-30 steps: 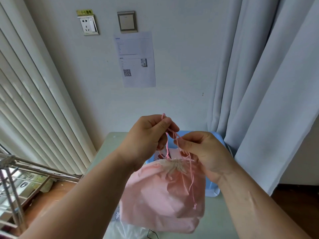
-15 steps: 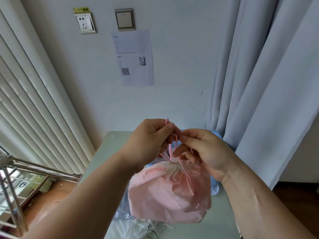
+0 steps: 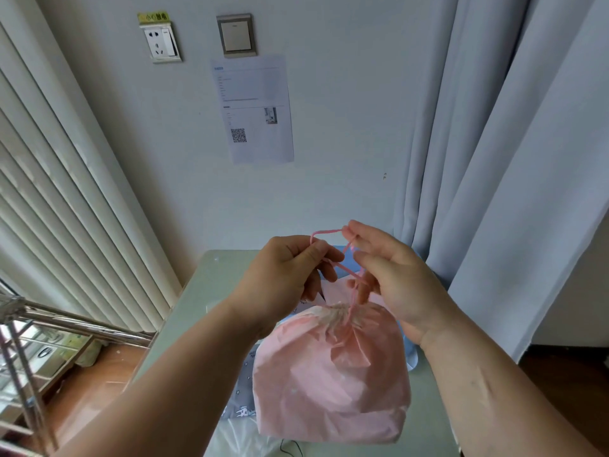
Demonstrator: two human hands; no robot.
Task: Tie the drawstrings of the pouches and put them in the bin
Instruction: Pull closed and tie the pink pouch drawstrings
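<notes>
Both hands are up in front of the wall, working the thin pink drawstring cord (image 3: 329, 231) of a soft pink fabric pouch (image 3: 333, 380). The left hand (image 3: 283, 278) has its fingers curled in and pinches the cord between thumb and forefinger. From there a short loop of cord arches over to the right hand (image 3: 395, 282). The right hand holds the other end of that loop at its upper fingertips, and more cord crosses its curled lower fingers before dropping straight down to the pouch. So neither hand is spread wide, both are closed on the string.

The pouch's mouth is already gathered into a tight pucker just under the right hand. The bag hangs below the hands over the pale green table (image 3: 197, 291), looking pretty full and rounded. Honestly can't tell if its bottom touches anything.

Right behind the pouch there's a light blue plastic bin (image 3: 412, 356), mostly hidden, just an edge peeking out on the right side. To the left of the pink pouch, lying on the table, is a grey fabric pouch with a little white print (image 3: 244, 390). Some clear plastic (image 3: 237, 437) sits at the near edge below it.

Background stuff: a white wall socket (image 3: 161, 41), a silver-framed light switch (image 3: 236, 36) and a printed paper sheet with a QR code (image 3: 253, 110) stuck under it. There's also a pale grey curtain (image 3: 510, 159) on the right, white vertical blinds (image 3: 66, 192) on the left and a metal rack (image 3: 33, 324) in the lower left corner.
</notes>
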